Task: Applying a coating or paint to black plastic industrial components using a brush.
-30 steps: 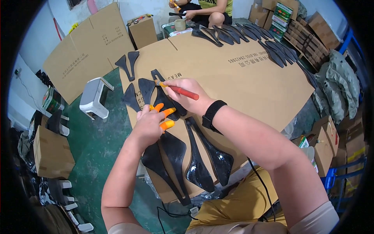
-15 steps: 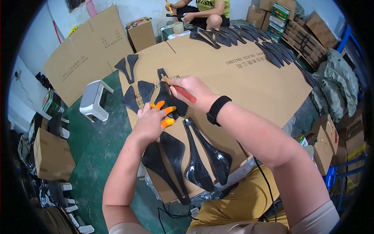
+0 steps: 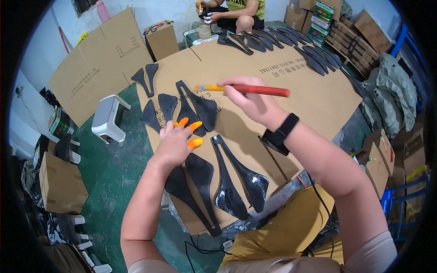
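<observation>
My right hand (image 3: 252,102) is closed round a paintbrush (image 3: 268,91) with a red handle, its bristles just right of the narrow end of a black forked piece (image 3: 205,109). My left hand (image 3: 175,141), with orange finger covers on its fingertips, rests with fingers spread at the wide lower end of that piece. Nearest me lie two more forked black pieces: a matt one (image 3: 200,173) below my left hand, and one with wet-looking, glossy wide ends (image 3: 232,198) to its right. Further black pieces (image 3: 167,107) lie beyond my left hand.
Cardboard (image 3: 255,91) covers the table. Several black pieces (image 3: 255,41) line its far edge. Behind, a person (image 3: 241,11) sits holding a brush beside a cup (image 3: 204,31). A stool (image 3: 109,116) stands left; cartons (image 3: 378,159) are at right. A dark object (image 3: 274,144) shows beneath my right wrist.
My right hand has lifted the paintbrush off the forked piece and moved right, turning the handle nearly level. My left hand stays in place.
</observation>
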Tool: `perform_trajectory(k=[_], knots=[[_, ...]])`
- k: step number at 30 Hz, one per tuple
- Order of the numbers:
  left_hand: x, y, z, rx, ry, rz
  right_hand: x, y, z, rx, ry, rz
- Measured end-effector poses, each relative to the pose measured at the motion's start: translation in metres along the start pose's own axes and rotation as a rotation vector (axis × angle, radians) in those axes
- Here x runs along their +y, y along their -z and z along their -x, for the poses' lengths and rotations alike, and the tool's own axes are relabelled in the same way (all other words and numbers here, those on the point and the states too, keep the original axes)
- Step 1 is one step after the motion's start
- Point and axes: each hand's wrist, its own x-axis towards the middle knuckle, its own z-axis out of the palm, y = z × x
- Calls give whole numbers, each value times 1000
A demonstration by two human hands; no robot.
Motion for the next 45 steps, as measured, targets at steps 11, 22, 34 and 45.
perform_trajectory(k=[11, 22, 34, 45], knots=[[8, -2, 0, 96, -30, -48, -6, 12, 50, -82, 105, 69], [17, 11, -3, -51, -1, -125, -1, 7, 49, -183, 215, 250], [11, 11, -9, -25, 38, -12, -2, 14, 52, -148, 189, 291], [19, 36, -14, 60, 49, 60, -14, 42, 50, 24, 86, 98]])
